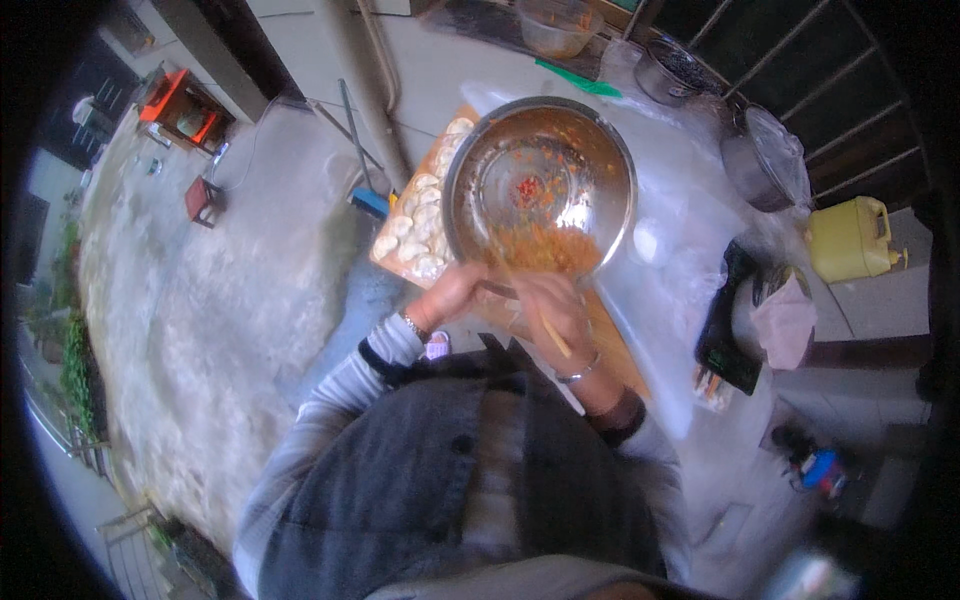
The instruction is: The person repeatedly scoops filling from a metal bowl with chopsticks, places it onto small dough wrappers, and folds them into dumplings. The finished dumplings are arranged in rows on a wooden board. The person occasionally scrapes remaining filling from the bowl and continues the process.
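Note:
A large stainless steel bowl stands before me, with an orange chopped filling gathered at its near side and red bits near the middle. My left hand is at the bowl's near left rim, its fingers closed on it. In my right hand is a pair of wooden chopsticks or a similar thin stick, whose blurred far end reaches into the filling. Left of the bowl and partly hidden by it, several round pale dough wrappers or dumplings lie on a wooden board.
Clear plastic sheeting covers the surface to the right. Around it are a plastic bowl, a metal pot, a yellow jug and a pot with a pink cloth. A broom stands left, beyond it a small stool.

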`<state>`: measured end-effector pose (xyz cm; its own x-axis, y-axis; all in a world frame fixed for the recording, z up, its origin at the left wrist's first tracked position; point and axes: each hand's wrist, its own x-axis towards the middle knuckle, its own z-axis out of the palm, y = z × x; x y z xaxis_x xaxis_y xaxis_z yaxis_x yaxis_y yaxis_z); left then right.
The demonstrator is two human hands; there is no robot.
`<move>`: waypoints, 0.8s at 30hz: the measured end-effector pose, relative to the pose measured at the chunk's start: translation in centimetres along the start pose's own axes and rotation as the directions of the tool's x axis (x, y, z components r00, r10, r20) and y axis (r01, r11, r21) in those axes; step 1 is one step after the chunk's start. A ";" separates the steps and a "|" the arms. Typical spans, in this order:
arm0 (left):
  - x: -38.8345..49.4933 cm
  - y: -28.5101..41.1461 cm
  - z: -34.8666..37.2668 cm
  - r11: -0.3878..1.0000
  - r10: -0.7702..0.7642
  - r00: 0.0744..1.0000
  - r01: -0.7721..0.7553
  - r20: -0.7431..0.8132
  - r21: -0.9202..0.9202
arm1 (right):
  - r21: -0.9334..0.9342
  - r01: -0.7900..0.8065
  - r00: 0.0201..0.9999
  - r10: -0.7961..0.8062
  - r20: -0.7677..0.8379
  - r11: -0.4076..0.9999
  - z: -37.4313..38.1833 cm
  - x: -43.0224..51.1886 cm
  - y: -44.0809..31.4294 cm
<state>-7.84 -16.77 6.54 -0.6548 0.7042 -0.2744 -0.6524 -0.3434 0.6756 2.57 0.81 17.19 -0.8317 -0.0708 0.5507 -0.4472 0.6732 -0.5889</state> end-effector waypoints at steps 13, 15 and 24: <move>0.6 -0.3 0.1 0.997 0.070 0.997 -0.069 -0.034 0.015 | -0.040 -0.109 0.994 0.109 0.008 0.993 -0.4 -2.6 1.6; 0.8 0.1 1.0 0.992 0.107 0.994 -0.107 -0.008 -0.060 | -0.027 -0.076 0.992 0.078 0.101 0.997 -0.2 -2.8 1.8; 1.1 0.7 1.2 0.989 0.147 0.988 -0.148 0.044 0.008 | -0.096 0.043 0.983 -0.025 0.181 0.994 -1.5 -2.2 1.9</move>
<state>-8.54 -15.50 7.58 -0.7263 0.6726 -0.1414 -0.5455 -0.4390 0.7140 4.01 3.39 15.77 -0.8661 -0.2194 0.4493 -0.4488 0.7370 -0.5053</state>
